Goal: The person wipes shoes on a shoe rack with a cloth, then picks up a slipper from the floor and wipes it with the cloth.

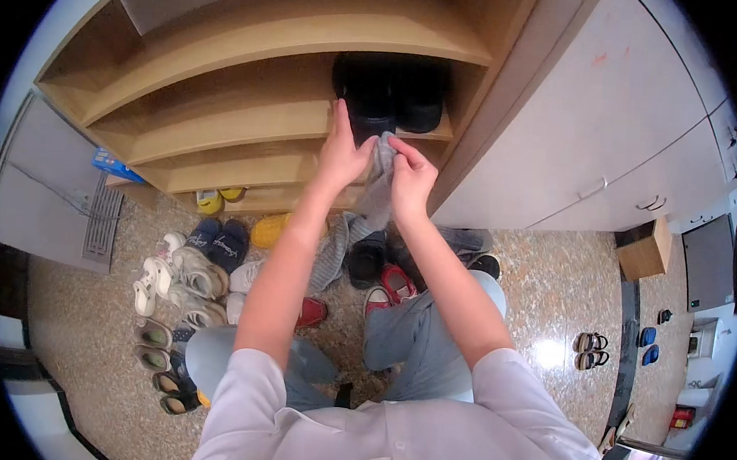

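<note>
My left hand (342, 154) is raised at the shelf edge with its fingers stretched out straight and its thumb apart. It lies beside a black shoe (367, 92), whose near end juts over the shelf edge; whether it touches the shoe I cannot tell. The thumb tip reaches a thin grey cloth (377, 193). In my right hand (413, 178) the cloth's upper end is pinched between thumb and fingers, and the rest hangs down in front of the lower shelves. Another black shoe (419, 103) stands to the right on the same shelf.
A wooden shoe rack (296, 22) curves across the front, beside a white cabinet (574, 132). On the speckled floor lie several shoes, among them blue slippers (218, 243), white clogs (156, 275) and red sneakers (390, 288). A striped grey cloth (331, 257) lies among them.
</note>
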